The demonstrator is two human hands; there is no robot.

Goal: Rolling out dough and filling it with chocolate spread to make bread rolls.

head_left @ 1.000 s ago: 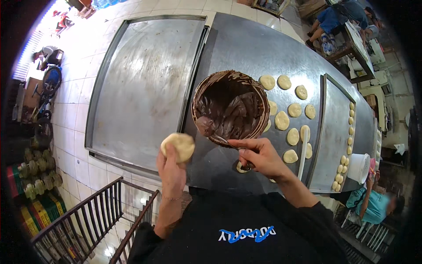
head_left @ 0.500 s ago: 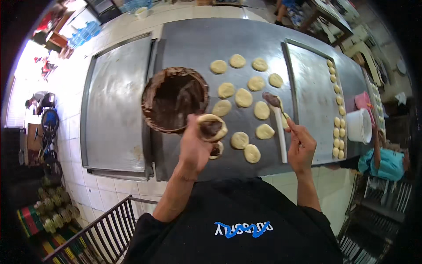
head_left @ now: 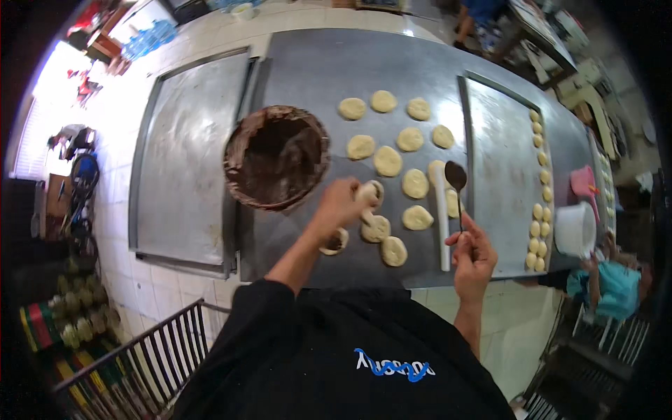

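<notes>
Steel table (head_left: 315,63), spoon (head_left: 456,183), dough round (head_left: 369,193)

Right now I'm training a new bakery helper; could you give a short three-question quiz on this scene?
1. True or false: the right hand holds a spoon.
2. What does the left hand hold? A) dough piece B) white cup C) pink scoop
3. Fill in: the bowl of dark filling sits to the ___ of the dough rounds on the metal table.

Key: 1 true; 2 A, a dough piece; 3 left.
</notes>
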